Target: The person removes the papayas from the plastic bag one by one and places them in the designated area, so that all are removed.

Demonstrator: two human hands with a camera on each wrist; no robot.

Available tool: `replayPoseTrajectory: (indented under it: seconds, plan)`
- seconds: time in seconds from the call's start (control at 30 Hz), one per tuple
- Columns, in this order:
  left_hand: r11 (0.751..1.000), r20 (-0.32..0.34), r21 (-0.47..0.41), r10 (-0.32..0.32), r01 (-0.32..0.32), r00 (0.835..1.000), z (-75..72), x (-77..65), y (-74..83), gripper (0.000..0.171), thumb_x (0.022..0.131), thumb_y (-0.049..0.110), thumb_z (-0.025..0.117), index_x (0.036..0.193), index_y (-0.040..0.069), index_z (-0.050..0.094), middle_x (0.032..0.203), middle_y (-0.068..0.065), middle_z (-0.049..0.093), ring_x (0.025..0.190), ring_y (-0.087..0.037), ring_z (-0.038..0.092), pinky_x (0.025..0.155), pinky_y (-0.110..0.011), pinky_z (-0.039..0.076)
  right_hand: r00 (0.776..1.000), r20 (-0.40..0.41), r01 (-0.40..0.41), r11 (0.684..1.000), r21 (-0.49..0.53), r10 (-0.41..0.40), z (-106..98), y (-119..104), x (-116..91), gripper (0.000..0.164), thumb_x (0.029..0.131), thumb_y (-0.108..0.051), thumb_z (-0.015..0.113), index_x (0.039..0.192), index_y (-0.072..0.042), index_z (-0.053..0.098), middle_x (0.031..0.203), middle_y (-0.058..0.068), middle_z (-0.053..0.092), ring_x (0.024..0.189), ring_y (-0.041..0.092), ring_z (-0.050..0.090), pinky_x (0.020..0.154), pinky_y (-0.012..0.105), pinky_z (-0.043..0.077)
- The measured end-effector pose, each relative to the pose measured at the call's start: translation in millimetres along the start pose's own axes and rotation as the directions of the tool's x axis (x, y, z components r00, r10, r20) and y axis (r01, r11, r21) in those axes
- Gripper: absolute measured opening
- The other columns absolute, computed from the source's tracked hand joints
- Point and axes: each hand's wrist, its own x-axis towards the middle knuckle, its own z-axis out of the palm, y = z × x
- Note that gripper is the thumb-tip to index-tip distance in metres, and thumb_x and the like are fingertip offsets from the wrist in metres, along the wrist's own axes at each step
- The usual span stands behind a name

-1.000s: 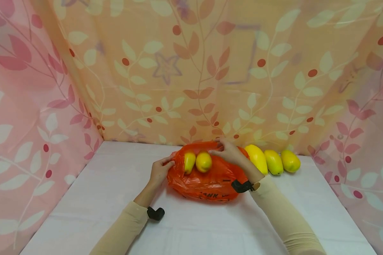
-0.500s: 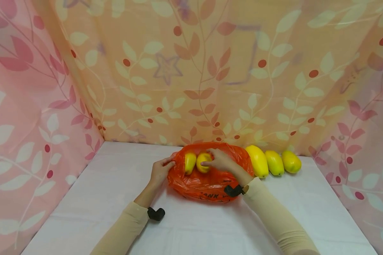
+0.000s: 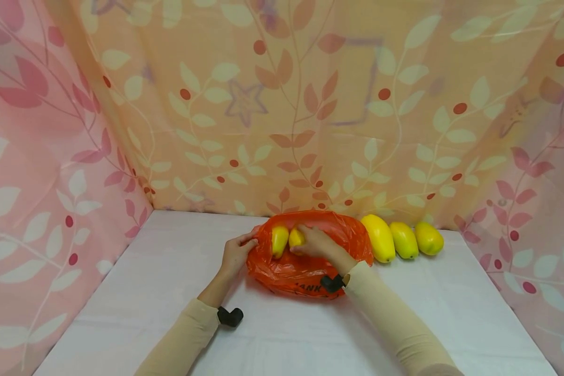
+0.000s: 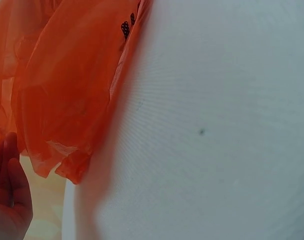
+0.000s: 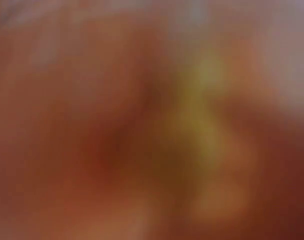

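A red-orange plastic bag (image 3: 282, 277) with dark lettering lies on its side, its mouth spread wide. At the bag's left edge my left hand (image 3: 234, 256) pinches the film; in the left wrist view, that hand (image 4: 12, 200) shows at the lower left beside the bag (image 4: 67, 95). Two yellow mangoes are inside the bag's mouth. The left mango (image 3: 279, 241) lies by itself. My right hand (image 3: 317, 243) reaches in and curls its fingers around the other mango (image 3: 296, 238), covering its right side. Blur fills the right wrist view.
Right of the bag stand a large yellow fruit (image 3: 378, 238) and two smaller yellow-green mangoes, one in the middle (image 3: 404, 240) and one at the end (image 3: 429, 238). A white cloth covers the table (image 3: 136, 292). Flower-patterned curtains (image 3: 244, 156) enclose the back and sides.
My right hand has moved from the bag's upper rim down and left onto the right-hand mango and grips it. The left hand keeps its hold on the bag's edge.
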Motion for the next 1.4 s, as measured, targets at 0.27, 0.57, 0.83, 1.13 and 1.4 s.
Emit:
replayPoseTrajectory:
  seconds: [0.27, 0.57, 0.83, 1.13, 1.4]
  plan:
    - [1.000, -0.002, 0.010, -0.012, 0.012, 1.000, 0.2, -0.4, 0.0, 0.034, 0.094, 0.013, 0.063, 0.126, 0.002, 0.065, 0.130, -0.018, 0.063, 0.113, -0.025, 0.062, 0.093, -0.032, 0.057, 0.998, -0.034, -0.057, 0.995, -0.087, 0.054, 1, -8, -2, 0.058, 0.090, -0.035, 0.069, 0.139, -0.012, 0.046, 0.128, 0.013, 0.059, 0.113, 0.031, 0.054, 0.106, 0.051, 0.046]
    - [1.000, 0.004, 0.018, -0.012, 0.012, 1.000, -1.1, -0.6, -1.1, 0.035, 0.094, 0.014, 0.062, 0.127, 0.001, 0.064, 0.132, -0.019, 0.062, 0.117, -0.028, 0.061, 0.095, -0.033, 0.056, 0.994, -0.012, -0.107, 0.992, -0.064, 0.107, -3, -5, -5, 0.057, 0.087, -0.028, 0.074, 0.130, -0.007, 0.043, 0.104, 0.012, 0.059, 0.091, 0.027, 0.055, 0.088, 0.040, 0.054]
    - [1.000, 0.005, 0.022, 0.001, -0.001, 1.000, -1.4, -1.3, -1.6, 0.034, 0.094, 0.013, 0.062, 0.126, 0.001, 0.064, 0.130, -0.019, 0.063, 0.113, -0.028, 0.062, 0.093, -0.033, 0.057, 0.994, -0.012, -0.113, 0.991, -0.072, 0.113, -1, -6, -5, 0.061, 0.086, -0.027, 0.074, 0.135, -0.008, 0.043, 0.105, 0.011, 0.059, 0.091, 0.026, 0.055, 0.091, 0.041, 0.054]
    - [0.999, 0.005, 0.035, -0.001, 0.001, 1.000, 0.1, -1.2, -3.5, 0.035, 0.094, 0.015, 0.063, 0.126, 0.002, 0.065, 0.130, -0.017, 0.064, 0.118, -0.028, 0.061, 0.097, -0.037, 0.055, 0.995, -0.025, -0.099, 0.992, -0.079, 0.097, 7, -6, -2, 0.064, 0.084, -0.025, 0.076, 0.136, -0.011, 0.041, 0.100, 0.008, 0.059, 0.086, 0.024, 0.056, 0.087, 0.039, 0.056]
    - [0.999, 0.010, 0.043, 0.012, -0.013, 1.000, -0.1, -0.6, -4.3, 0.035, 0.095, 0.016, 0.063, 0.127, 0.004, 0.065, 0.130, -0.017, 0.064, 0.123, -0.028, 0.058, 0.103, -0.042, 0.051, 0.995, -0.026, -0.103, 0.992, -0.077, 0.101, 6, -5, -2, 0.068, 0.084, -0.027, 0.076, 0.140, -0.011, 0.040, 0.106, 0.010, 0.061, 0.090, 0.025, 0.056, 0.089, 0.039, 0.054]
